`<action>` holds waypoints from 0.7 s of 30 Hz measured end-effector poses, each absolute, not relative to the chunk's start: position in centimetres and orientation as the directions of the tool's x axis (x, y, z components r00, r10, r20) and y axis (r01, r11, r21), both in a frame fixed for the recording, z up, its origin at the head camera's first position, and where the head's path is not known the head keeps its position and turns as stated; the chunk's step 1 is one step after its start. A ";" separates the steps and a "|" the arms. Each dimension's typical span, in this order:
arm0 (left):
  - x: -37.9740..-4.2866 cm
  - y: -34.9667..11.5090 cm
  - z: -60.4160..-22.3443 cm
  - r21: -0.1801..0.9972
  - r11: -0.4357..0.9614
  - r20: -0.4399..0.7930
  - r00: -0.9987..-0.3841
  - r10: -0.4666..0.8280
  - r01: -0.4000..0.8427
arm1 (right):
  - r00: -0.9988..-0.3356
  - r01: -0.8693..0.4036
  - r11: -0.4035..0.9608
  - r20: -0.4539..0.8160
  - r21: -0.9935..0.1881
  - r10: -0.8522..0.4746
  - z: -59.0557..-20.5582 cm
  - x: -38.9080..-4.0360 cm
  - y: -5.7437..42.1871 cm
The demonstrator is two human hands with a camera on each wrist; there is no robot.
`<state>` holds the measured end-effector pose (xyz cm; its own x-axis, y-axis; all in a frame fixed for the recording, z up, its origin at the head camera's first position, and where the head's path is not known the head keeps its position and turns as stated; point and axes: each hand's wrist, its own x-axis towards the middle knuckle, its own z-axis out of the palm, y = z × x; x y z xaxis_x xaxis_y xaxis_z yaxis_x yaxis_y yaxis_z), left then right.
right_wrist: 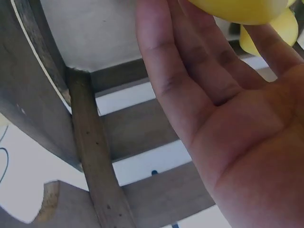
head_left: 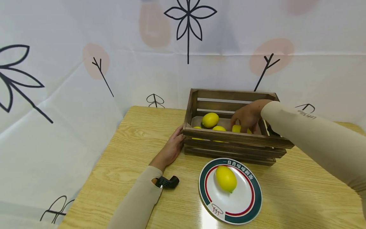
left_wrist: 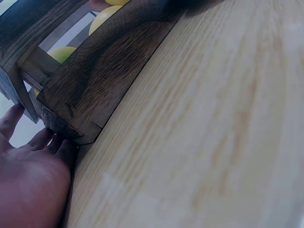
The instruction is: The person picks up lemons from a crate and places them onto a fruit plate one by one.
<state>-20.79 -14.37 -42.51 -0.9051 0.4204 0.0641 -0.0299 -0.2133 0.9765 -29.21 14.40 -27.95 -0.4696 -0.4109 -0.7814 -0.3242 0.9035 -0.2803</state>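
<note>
A brown slatted wooden crate (head_left: 234, 137) stands on the table with several yellow lemons (head_left: 210, 120) inside. My right hand (head_left: 249, 114) reaches down into its right part, fingers and thumb round a lemon (head_left: 236, 128). In the right wrist view the fingers extend along that lemon (right_wrist: 247, 9), their tips partly hidden by it. My left hand (head_left: 173, 145) rests against the crate's left end, with fingertips on the wooden corner (left_wrist: 66, 118) in the left wrist view. In front of the crate, a single lemon (head_left: 226, 179) lies on a round plate (head_left: 202, 184) with a green rim.
The light wooden table (head_left: 125, 159) carries the crate and plate. Behind it hangs a white cloth (head_left: 120, 28) with plant drawings, close to the crate's back. A black device (head_left: 168, 182) is strapped at the left wrist, left of the plate.
</note>
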 end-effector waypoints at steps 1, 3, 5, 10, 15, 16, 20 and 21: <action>-20.9 -14.4 -42.8 0.976 -0.216 0.065 -0.906 0.418 -0.029 | -0.479 -0.327 0.900 -0.771 -0.287 -0.420 -27.8 -29.2 14.4; -21.0 -14.4 -43.1 0.977 -0.213 0.071 -0.909 0.411 -0.021 | -0.500 -0.332 0.891 -0.744 -0.308 -0.444 -27.6 -29.3 14.5; -21.1 -14.4 -43.4 0.977 -0.213 0.077 -0.910 0.407 -0.012 | -0.526 -0.328 0.883 -0.712 -0.335 -0.465 -27.3 -29.4 14.6; -21.1 -14.3 -43.4 0.973 -0.231 0.087 -0.911 0.404 -0.009 | -0.589 -0.384 0.851 -0.615 -0.358 -0.525 -26.4 -29.4 14.9; -21.0 -14.2 -43.1 0.970 -0.244 0.080 -0.908 0.412 -0.026 | -0.655 -0.478 0.817 -0.489 -0.323 -0.576 -25.6 -29.4 15.3; -21.0 -14.2 -43.0 0.969 -0.244 0.078 -0.907 0.414 -0.028 | -0.666 -0.484 0.814 -0.467 -0.323 -0.581 -25.5 -29.4 15.4; -21.0 -14.3 -43.0 0.970 -0.239 0.071 -0.906 0.418 -0.034 | -0.706 -0.497 0.802 -0.382 -0.331 -0.596 -24.8 -29.2 15.6; -21.0 -14.4 -43.0 0.971 -0.237 0.069 -0.907 0.416 -0.035 | -0.716 -0.503 0.798 -0.357 -0.332 -0.600 -24.6 -29.1 15.6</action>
<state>-21.01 -14.43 -42.97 -0.9066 0.4162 0.0693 -0.0346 -0.2370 0.9709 -29.14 15.59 -24.61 -0.7161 -0.5997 -0.3571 -0.5026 0.7981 -0.3323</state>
